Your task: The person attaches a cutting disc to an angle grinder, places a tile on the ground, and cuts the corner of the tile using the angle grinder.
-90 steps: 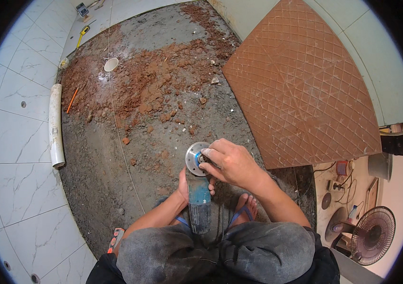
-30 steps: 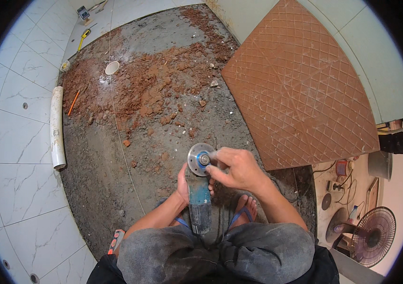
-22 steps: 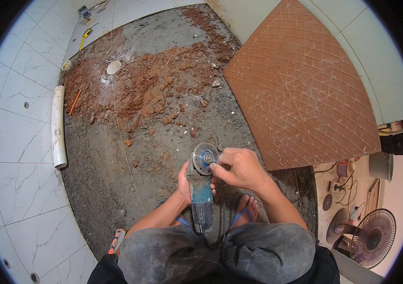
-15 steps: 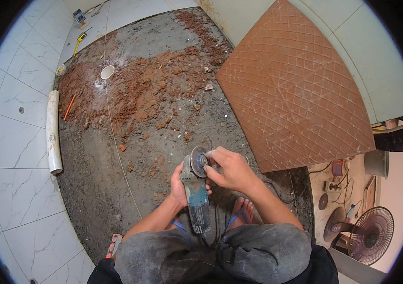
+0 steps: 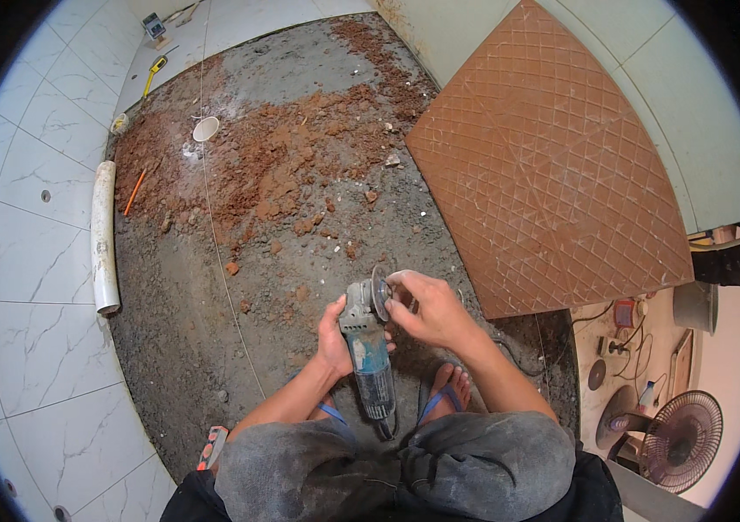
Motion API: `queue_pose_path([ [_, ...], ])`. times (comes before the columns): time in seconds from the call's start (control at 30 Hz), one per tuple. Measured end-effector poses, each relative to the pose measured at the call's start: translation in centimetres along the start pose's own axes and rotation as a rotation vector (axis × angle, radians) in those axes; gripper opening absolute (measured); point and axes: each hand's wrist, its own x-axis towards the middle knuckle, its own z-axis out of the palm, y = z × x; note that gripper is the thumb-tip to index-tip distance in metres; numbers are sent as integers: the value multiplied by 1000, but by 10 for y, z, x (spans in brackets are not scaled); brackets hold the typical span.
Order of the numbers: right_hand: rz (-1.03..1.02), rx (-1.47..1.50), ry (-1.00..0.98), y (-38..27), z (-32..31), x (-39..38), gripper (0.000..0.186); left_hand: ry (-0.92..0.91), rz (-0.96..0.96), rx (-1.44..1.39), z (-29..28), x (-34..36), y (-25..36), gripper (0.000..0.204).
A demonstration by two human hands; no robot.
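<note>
An angle grinder (image 5: pixel 368 348) with a worn blue-green and dark body is held in front of my knees, its head pointing away from me. My left hand (image 5: pixel 333 341) wraps around the body just below the grey gear head. A thin round disc (image 5: pixel 380 294) sits on the head, turned almost edge-on. Thumb and fingers of my right hand (image 5: pixel 426 306) close on the disc's right face near its hub; the part they pinch is mostly hidden behind them.
A large brown tile (image 5: pixel 553 174) with a grid-patterned back leans at the right. Reddish soil (image 5: pixel 274 165) covers grey rough ground around a white pipe opening (image 5: pixel 206 129). A white pipe (image 5: pixel 104 239) lies at the left wall. A fan (image 5: pixel 681 439) stands at lower right. A string (image 5: pixel 218 244) crosses the ground.
The grinder has rolled in my left hand, so its disc went from facing partly upward to nearly edge-on. My right hand stays at the hub. The view has shifted slightly.
</note>
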Motion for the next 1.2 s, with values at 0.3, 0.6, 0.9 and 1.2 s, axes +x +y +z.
queue_pose_path([
  [0.3, 89, 135, -43, 10, 5, -2, 30, -58, 6, 106, -8, 3, -3, 72],
  [0.6, -336, 119, 59, 30, 43, 1, 86, 76, 80, 32, 27, -8, 8, 68],
  [0.9, -89, 354, 314, 26, 47, 20, 74, -2, 443, 420, 16, 21, -11, 46],
  [1.2, 77, 1081, 398, 11, 34, 45, 66, 72, 594, 973, 43, 1, -28, 103],
])
